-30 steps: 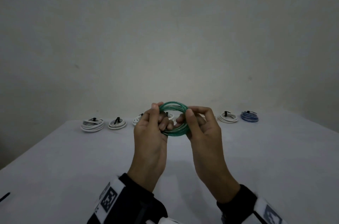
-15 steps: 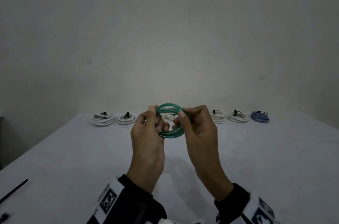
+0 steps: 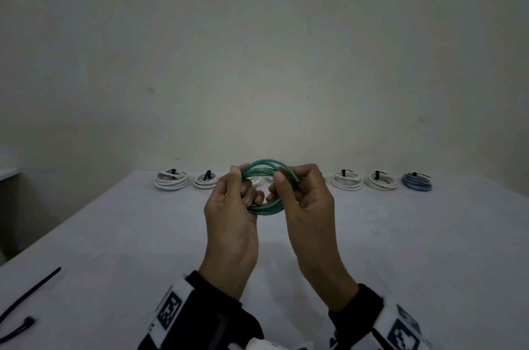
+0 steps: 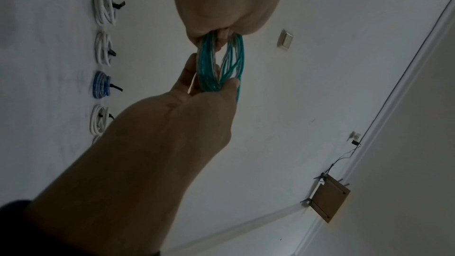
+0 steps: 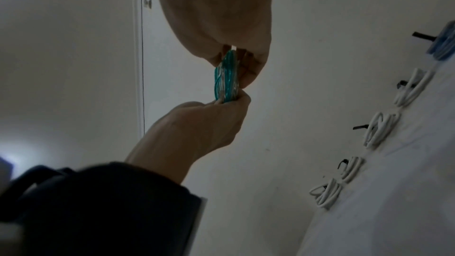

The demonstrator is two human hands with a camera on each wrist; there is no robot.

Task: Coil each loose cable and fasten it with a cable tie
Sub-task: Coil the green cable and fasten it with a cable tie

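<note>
Coil: green cable (image 3: 264,186) is held above the bench (image 3: 400,249), centre, wound into a ring.
Left hand (image 3: 232,206): fingers curl round the ring at 9 o'clock, likely keeping the loops together.
Right hand (image 3: 303,200): fingers pinch it at 3 o'clock, loose end protruding.
Cable tie (image 3: 28,295): lies unused at 8 o'clock.
Change: the hands sit slightly left of half a second ago; grip unchanged.

Sleeves: dark, long, ending at both wrists.
Wrist bands: white, each with a black square-patterned marker.
Hands: bare.
</note>
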